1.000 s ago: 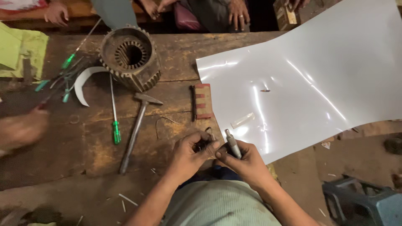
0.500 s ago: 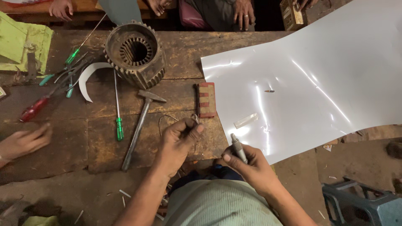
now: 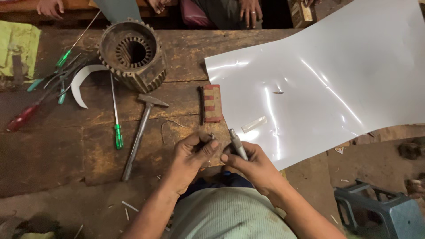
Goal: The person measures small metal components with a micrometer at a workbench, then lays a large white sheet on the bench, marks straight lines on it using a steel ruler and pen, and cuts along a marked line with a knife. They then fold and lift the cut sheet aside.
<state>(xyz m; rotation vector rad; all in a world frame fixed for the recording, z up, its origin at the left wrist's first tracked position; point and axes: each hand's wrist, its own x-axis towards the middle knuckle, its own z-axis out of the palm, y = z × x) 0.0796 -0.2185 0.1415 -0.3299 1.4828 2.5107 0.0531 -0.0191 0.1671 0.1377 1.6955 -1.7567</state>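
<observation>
Right hand (image 3: 250,166) grips marker (image 3: 237,144), long axis tilted up-left toward white sheet (image 3: 318,88); left hand (image 3: 190,157) pinches small dark cap (image 3: 208,140), just left of marker tip.

One hammer (image 3: 141,132), one ribbed metal motor housing (image 3: 133,55), one large white sheet (image 3: 323,84), one red-and-cream striped block (image 3: 212,103), one curved white strip (image 3: 79,84), one red-handled screwdriver (image 3: 21,118), about five green-handled screwdrivers, nearest (image 3: 117,132), one blue stool (image 3: 380,212)
</observation>
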